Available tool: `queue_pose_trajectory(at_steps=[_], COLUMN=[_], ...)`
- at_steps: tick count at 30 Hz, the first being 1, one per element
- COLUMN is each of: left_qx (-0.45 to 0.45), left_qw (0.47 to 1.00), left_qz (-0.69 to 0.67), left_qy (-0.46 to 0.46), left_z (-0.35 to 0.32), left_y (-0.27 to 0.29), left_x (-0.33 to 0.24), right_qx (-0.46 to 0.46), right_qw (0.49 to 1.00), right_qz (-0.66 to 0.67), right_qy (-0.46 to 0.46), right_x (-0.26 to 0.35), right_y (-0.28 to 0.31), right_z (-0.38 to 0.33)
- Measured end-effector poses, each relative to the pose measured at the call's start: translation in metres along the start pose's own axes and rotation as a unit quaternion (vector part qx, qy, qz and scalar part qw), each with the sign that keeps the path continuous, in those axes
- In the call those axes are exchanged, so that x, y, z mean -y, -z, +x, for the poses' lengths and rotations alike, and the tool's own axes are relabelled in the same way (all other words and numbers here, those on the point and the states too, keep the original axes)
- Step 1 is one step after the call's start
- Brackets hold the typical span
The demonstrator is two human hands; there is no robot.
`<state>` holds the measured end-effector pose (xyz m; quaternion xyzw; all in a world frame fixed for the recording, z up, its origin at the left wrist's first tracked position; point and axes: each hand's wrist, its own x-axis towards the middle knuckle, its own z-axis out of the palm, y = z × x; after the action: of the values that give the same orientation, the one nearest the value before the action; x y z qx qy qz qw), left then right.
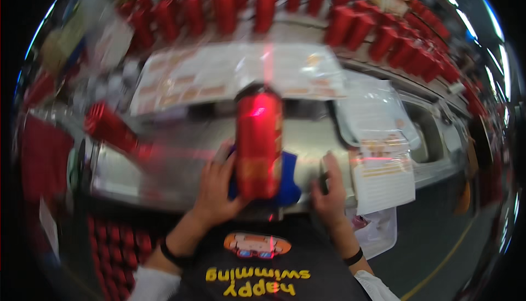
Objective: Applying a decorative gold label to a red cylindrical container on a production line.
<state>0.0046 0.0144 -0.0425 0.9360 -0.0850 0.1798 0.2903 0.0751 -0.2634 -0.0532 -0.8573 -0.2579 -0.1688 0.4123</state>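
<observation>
A shiny red tumbler [257,147] with a dark top stands in front of me at the middle of the steel worktop. Behind and under its lower part shows a blue piece [287,180], partly hidden. My left hand [216,188] is closed about the tumbler's lower left side, its thumb by the base and its fingers along the blue piece. To the right, apart from the tumbler, my right hand [330,188] is raised with thumb and fingers apart. A dark patch between them is too blurred to make out. Another red tumbler [112,128] leans on the left.
Many red tumblers [266,10] line the back shelf. A printed white sheet [203,73] covers a raised ledge. On the right are papers in a clear sleeve [381,164] and a sink [426,134]. Red tumblers fill a crate [118,251] at lower left. Red light lines cross the worktop.
</observation>
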Motion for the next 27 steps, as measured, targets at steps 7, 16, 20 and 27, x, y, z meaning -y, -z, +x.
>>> queue_pose_trajectory(at_steps=[7, 16, 20, 27], left_qx=[-0.082, -0.073, -0.077, -0.017], left_qw=[0.996, 0.997, 0.997, 0.996], left_qz=[0.000, 0.014, 0.001, -0.080], left_qy=[-0.020, -0.019, -0.016, 0.031], left_z=[-0.015, -0.008, -0.006, -0.008], left_y=[0.021, 0.025, 0.022, 0.023], left_x=[-0.038, -0.036, -0.031, -0.027], right_qx=[-0.012, 0.159, 0.141, 0.117], right_qw=[0.995, 0.935, 0.936, 0.943], right_qz=[0.098, 0.017, 0.016, -0.013], right_qy=[0.033, 0.318, 0.322, 0.311], right_x=[0.059, 0.104, 0.103, 0.099], right_y=[0.042, 0.032, 0.028, 0.019], right_z=[0.020, 0.064, 0.075, 0.084])
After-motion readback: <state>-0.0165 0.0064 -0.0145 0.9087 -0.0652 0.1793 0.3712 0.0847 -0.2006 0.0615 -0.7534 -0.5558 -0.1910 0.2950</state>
